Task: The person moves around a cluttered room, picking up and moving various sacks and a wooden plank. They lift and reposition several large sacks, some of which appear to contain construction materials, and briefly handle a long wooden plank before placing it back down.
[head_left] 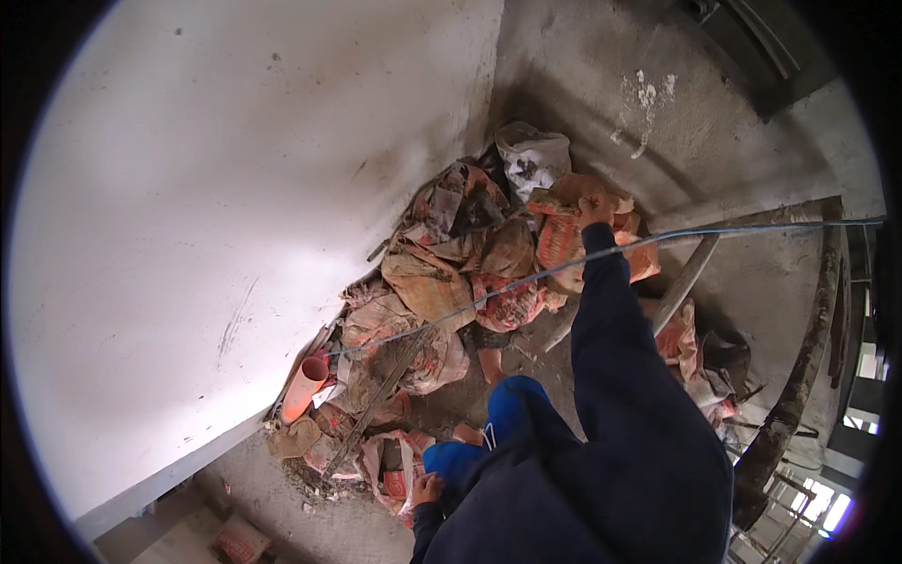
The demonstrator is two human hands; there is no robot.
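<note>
My right arm, in a dark blue sleeve, stretches forward to the far end of a heap of dirty woven sacks. There my right hand (pixel 594 209) is closed on the top of an orange-red woven sack (pixel 559 242). My left hand (pixel 427 488) is low, beside my blue-clad knee (pixel 453 461) and close to a pale pink sack (pixel 373 458) with a red block-like piece in its mouth. Its fingers look curled; what they hold, if anything, is too small to make out. A white sack (pixel 533 160) stands behind the orange-red one.
A thin blue cable (pixel 695 231) crosses above the heap, passing over my right arm. An orange pipe (pixel 305 387) leans by the white wall (pixel 225 188). Wooden poles (pixel 787 414) slant at the right, near more sacks (pixel 678 338). A narrow strip (pixel 381 399) lies across the nearer sacks.
</note>
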